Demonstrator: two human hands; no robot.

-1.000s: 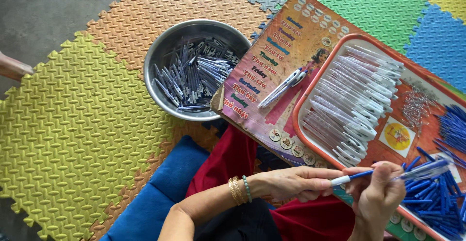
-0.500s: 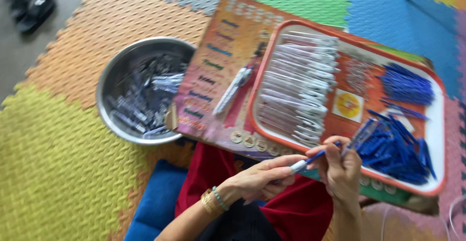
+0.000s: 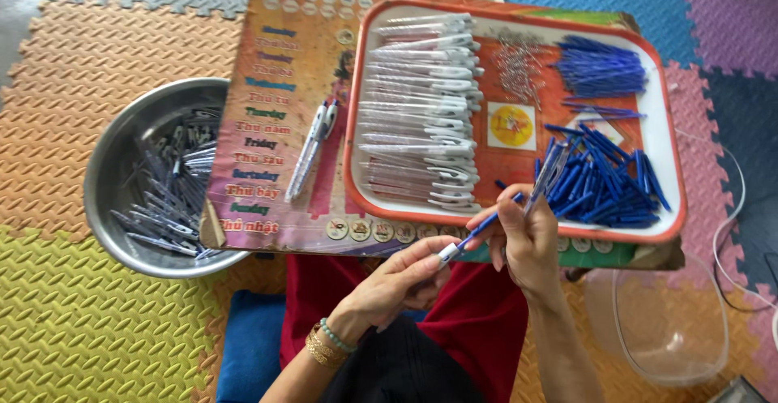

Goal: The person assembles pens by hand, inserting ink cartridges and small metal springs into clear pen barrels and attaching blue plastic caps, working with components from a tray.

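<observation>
Floor of coloured foam mats (image 3: 89,322), w/ a printed board (image 3: 284,70) across the lap. Head view: left hand (image 3: 397,283) pinches a blue pen part (image 3: 480,226) by its white end; right hand (image 3: 525,237) grips a clear pen tube (image 3: 545,177), both just below the red-rimmed tray (image 3: 671,139). Metal bowl (image 3: 109,147) sits left, holding more parts.

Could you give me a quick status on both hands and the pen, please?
Left hand pinches blue pen at its tip. Right hand grips its other end, over tray edge. Nothing between them.
</observation>
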